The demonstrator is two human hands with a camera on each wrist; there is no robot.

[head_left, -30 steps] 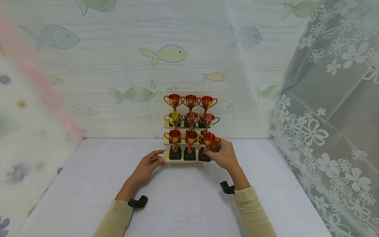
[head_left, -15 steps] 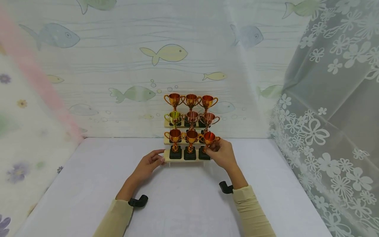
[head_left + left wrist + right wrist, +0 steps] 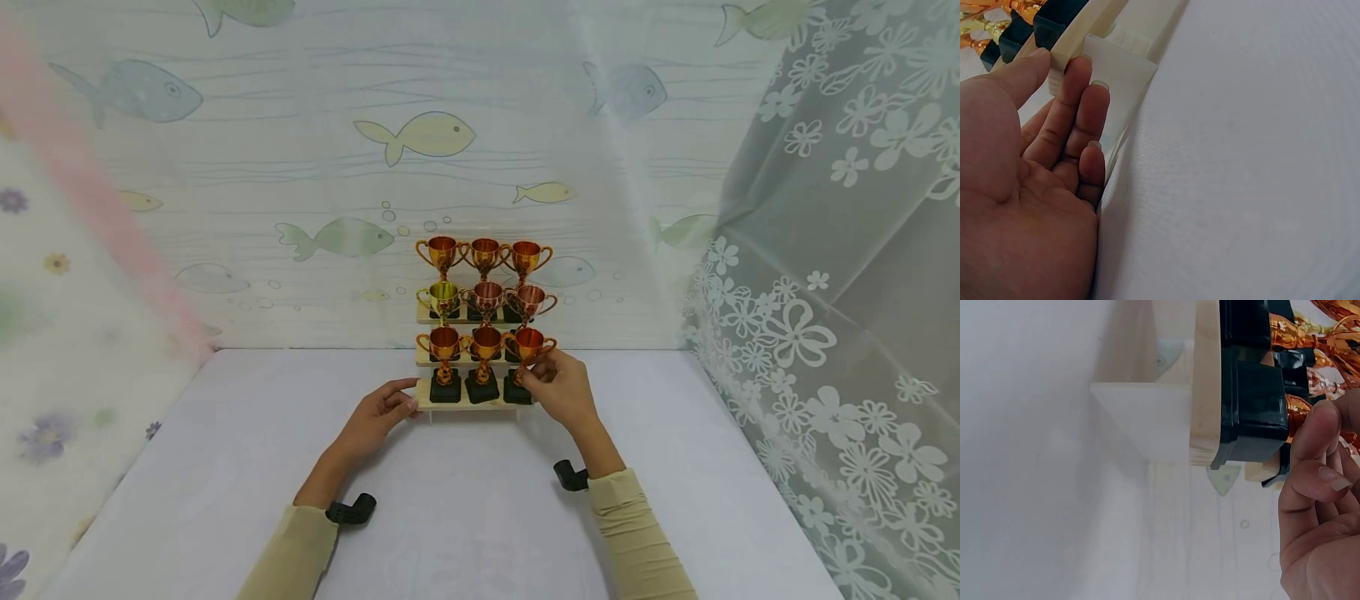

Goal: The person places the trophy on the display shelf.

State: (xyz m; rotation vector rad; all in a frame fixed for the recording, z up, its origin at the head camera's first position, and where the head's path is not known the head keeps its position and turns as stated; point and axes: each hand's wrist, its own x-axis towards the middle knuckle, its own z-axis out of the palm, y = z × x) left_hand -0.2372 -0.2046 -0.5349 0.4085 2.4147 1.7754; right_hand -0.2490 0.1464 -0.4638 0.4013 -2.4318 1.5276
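Note:
In the head view a three-tier display shelf [image 3: 423, 405] stands at the back middle, bearing rows of small trophies. My left hand [image 3: 375, 422] holds the left end of its lowest wooden tier; the thumb lies against the wood [image 3: 1084, 31] and the fingers reach by the white side support [image 3: 1127, 70]. With thumb and fingertips my right hand [image 3: 567, 392] pinches the stem of the front-right orange-gold trophy [image 3: 529, 343]. Its black base [image 3: 1260, 403] rests at the right end of that tier. Beside it, the middle front trophy [image 3: 487, 343] has its base turned slightly.
The upper tiers carry orange-gold trophies [image 3: 442, 252], a yellow-gold one [image 3: 443, 298] and pinkish copper ones [image 3: 532, 302], packed with handles overlapping. A fish-patterned curtain [image 3: 300, 167] hangs right behind the shelf. White cloth [image 3: 465, 508] covers the table.
The front-right trophy has moved slightly back under my right hand. The middle front trophy's base has turned a little. My left hand has stayed on the shelf end.

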